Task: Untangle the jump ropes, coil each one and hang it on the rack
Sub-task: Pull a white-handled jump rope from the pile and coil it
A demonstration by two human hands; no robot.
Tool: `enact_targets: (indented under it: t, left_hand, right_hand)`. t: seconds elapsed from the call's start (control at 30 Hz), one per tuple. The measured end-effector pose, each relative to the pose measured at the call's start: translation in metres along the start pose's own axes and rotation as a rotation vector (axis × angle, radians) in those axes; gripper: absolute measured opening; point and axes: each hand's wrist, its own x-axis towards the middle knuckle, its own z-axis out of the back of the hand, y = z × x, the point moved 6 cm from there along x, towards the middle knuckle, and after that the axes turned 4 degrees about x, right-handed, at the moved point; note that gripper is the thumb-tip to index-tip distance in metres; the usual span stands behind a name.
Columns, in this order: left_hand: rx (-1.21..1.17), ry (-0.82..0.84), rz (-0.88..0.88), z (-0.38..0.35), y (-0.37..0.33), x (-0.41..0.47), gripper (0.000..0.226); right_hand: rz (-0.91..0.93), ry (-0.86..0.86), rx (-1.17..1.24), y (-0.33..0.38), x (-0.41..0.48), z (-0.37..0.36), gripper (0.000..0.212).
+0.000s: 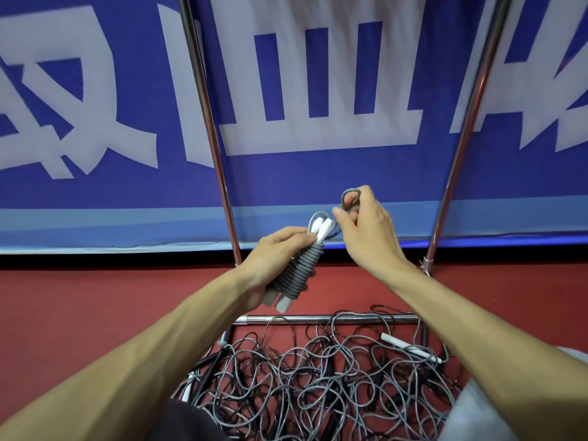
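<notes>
My left hand (273, 256) grips a jump rope bundle (299, 272): two white-and-grey handles side by side with grey rope wound tightly round them. My right hand (366, 230) is just to its right and a little higher, pinching a small grey loop of rope (350, 195) that leads from the top of the bundle. Below, on the red floor, lies a tangled heap of several grey and black jump ropes (318, 383) with a white handle (410, 346) showing at its right. The chrome rack's two uprights (210, 128) rise behind my hands.
The rack's low crossbar (331, 319) runs just above the heap, and its right upright (467, 128) leans outward. A blue banner with large white lettering (318, 173) fills the background. Red floor (95, 297) spreads to both sides. Dark and grey cloth sits at the bottom edge.
</notes>
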Motion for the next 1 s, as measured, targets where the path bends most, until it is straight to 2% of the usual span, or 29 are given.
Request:
enact_targets:
  t: [0.13,0.33,0.53,0.63,0.77,0.93,1.0]
  left_hand:
    - [-0.027,-0.012,-0.019,0.006,0.0,0.002,0.026]
    - [-0.115,-0.037,-0.017,0.006,-0.001,0.005,0.027]
    - [-0.164,-0.074,0.1,0.017,0.008,0.006,0.032]
    - [-0.19,-0.053,0.156,0.022,0.012,0.007,0.037]
    - [-0.146,-0.018,0.13,0.016,0.01,0.006,0.035]
    - [-0.02,-0.044,0.038,0.012,0.008,0.008,0.022]
    - [-0.036,-0.052,0.0,0.009,0.007,0.009,0.019]
  right_hand:
    - [-0.035,0.03,0.035,0.001,0.007,0.0,0.012]
    - [-0.085,0.093,0.537,0.005,0.007,-0.003,0.031]
    - [-0.258,0.389,0.84,0.01,0.0,-0.021,0.027]
    - [-0.157,0.393,0.675,0.012,0.001,-0.022,0.024]
    - [-0.07,0.351,0.526,0.013,0.003,-0.014,0.029]
    - [-0.159,0.141,0.487,0.003,0.008,-0.001,0.033]
    - [-0.193,0.079,0.461,0.001,0.009,0.005,0.025]
